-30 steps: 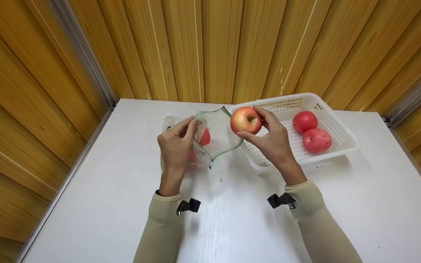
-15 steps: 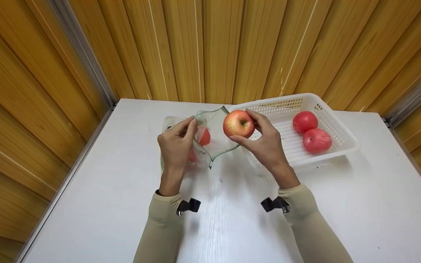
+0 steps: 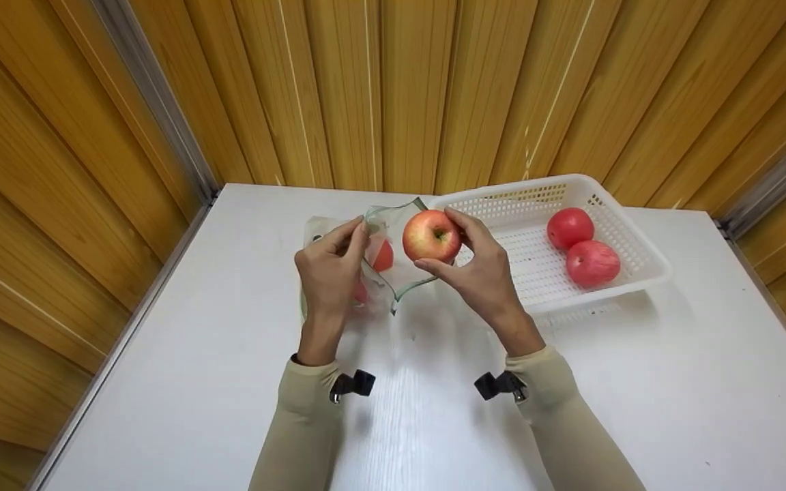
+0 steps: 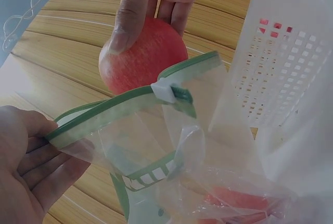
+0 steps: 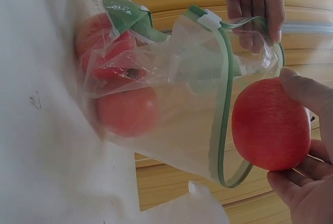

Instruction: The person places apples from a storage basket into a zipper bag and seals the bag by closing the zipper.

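Observation:
My left hand [image 3: 328, 273] pinches the rim of a clear zip bag [image 5: 177, 125] with a green zip edge and a white slider. The bag's mouth stands open, and red apples [image 5: 127, 110] lie inside at its bottom. With thumb and fingers on either side, my right hand [image 3: 485, 273] holds a red-yellow apple [image 3: 432, 236]. That apple is right at the bag's mouth, above the opening in the head view. In the right wrist view it sits just beside the green rim [image 5: 225, 104]; whether it touches the rim I cannot tell.
A white perforated plastic basket [image 3: 550, 300] stands on the right of the white table [image 3: 229, 382], partly behind my right hand. Two red apples [image 3: 592, 263] lie in its right end. Wood-panelled walls [image 3: 406, 88] rise behind the table and at both sides.
My right hand has moved left with the apple, from the basket's left edge to over the bag's mouth. The left hand and the bag have stayed nearly still.

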A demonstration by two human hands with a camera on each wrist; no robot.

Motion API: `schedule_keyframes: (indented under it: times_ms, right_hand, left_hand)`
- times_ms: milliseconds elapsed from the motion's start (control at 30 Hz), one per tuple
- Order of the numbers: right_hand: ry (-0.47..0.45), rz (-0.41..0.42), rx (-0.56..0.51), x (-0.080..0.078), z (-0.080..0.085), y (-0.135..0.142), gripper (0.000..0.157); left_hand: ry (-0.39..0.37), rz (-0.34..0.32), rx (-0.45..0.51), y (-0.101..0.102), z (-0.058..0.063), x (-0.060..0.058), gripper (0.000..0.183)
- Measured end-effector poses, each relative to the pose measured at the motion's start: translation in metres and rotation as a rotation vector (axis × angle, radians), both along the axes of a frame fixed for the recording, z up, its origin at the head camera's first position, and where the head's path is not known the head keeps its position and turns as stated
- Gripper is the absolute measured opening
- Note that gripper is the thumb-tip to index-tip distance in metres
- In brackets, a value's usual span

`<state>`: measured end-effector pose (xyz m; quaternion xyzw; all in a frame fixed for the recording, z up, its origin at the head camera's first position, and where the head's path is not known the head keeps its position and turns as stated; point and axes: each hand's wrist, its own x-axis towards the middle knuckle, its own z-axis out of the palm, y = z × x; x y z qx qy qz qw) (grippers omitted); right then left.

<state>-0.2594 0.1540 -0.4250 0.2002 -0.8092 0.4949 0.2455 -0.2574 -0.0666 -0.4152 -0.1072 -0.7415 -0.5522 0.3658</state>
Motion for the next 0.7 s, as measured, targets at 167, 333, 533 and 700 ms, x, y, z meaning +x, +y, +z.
schedule_keyframes:
  times_ms: [167,333,533,700]
  right_hand:
    - [0.028,-0.001,0.060,0.000,-0.003,-0.008,0.087]
    - [0.038,0.011,0.072,-0.001,-0.005,-0.013,0.087]
    - [0.033,0.015,0.089,-0.003,-0.006,-0.016,0.086]
    - [0.064,0.014,0.097,-0.005,-0.006,-0.019,0.084]
  left_hand:
    - [-0.004,0.003,0.009,0.000,0.001,0.001,0.017]
    - [-0.001,0.004,0.014,0.000,0.002,0.001,0.017]
    - [-0.017,-0.006,0.043,0.000,0.002,0.000,0.016]
    - [-0.039,-0.020,0.081,-0.001,0.003,0.000,0.015]
